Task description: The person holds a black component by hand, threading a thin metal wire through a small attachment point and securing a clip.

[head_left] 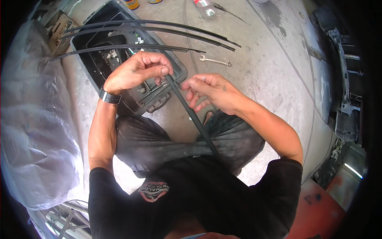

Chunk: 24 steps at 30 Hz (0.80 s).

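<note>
A long black trim strip [190,111] slants from above the bin's near end down toward my lap. My left hand [139,71] pinches its upper end between thumb and fingers. Close beside the strip, on its right, is my right hand [213,92]. Its thumb and index finger are pressed together, the other fingers loosely curled; what they hold, if anything, is too small to make out. Beyond my hands, similar black strips [175,30] lie across a black plastic bin [181,71]. The strip's lower end blends into my dark clothing.
Small loose parts and clips lie in the bin. A combination wrench [215,61] rests on the concrete floor to its right. Farther off lies a clear plastic bottle [205,5]. Plastic sheeting [38,115] drapes the left side; a red panel [316,211] is at lower right.
</note>
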### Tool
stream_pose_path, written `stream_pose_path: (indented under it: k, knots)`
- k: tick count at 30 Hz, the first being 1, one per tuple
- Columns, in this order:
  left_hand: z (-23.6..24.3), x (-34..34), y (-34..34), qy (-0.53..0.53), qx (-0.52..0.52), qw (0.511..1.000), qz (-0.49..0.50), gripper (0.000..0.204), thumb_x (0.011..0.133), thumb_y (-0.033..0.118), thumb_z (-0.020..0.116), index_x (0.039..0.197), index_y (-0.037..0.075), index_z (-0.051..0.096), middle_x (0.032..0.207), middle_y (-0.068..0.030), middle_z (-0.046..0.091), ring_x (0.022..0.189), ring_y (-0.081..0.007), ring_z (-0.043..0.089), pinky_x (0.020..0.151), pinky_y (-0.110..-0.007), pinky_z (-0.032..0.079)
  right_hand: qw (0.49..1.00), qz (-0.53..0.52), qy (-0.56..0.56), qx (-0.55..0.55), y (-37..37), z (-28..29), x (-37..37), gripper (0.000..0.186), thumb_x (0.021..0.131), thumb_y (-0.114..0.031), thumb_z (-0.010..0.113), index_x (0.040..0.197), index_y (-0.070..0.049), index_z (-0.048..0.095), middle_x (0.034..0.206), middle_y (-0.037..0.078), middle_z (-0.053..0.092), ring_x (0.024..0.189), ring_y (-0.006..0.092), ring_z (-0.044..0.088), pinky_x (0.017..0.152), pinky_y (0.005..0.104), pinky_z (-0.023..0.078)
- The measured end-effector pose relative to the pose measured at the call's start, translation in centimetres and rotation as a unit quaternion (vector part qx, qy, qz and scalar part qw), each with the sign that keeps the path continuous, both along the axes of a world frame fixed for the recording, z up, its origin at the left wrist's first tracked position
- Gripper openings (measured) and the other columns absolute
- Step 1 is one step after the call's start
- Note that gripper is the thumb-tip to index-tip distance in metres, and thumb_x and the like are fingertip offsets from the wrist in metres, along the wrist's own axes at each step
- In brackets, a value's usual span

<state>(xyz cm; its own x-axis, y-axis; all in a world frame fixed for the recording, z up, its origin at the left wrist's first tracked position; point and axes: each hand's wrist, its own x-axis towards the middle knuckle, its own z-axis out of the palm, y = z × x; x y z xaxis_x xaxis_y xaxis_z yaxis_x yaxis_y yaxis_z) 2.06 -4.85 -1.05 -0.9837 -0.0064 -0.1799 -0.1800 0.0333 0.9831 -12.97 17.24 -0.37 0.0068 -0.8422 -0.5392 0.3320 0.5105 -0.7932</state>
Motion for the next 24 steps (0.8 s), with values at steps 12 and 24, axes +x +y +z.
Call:
stream_pose_path:
  k: [12, 24]
  knots:
    - [0.2, 0.0, 0.4, 0.009, 0.009, 1.000, 0.000, 0.019, 0.099, 0.018, 0.060, 0.103, 0.001, 0.070, 0.088, 0.0002, 0.067, 0.074, -0.0067, 0.058, 0.067, -0.023, 0.049, 0.990, 0.071, -0.119, -0.018, -1.6, -1.2, -0.3, 0.040, 0.099, -0.042, 0.056, 0.114, -0.004, 0.061, 0.095, 0.006, 0.065, 0.083, 0.0155, 0.066, 0.074, 0.0305, 0.054]
    - [0.8, -0.2, 2.0, 0.025, 0.116, 0.989, 0.089, 0.029, 0.097, 0.016, 0.062, 0.122, 0.001, 0.061, 0.090, -0.0012, 0.068, 0.075, -0.0074, 0.061, 0.068, -0.023, 0.052, 0.971, 0.054, -0.219, -0.079, -1.9, -2.7, -0.6, 0.032, 0.101, -0.037, 0.054, 0.108, -0.006, 0.052, 0.090, 0.005, 0.061, 0.077, 0.0211, 0.067, 0.070, 0.0338, 0.056]
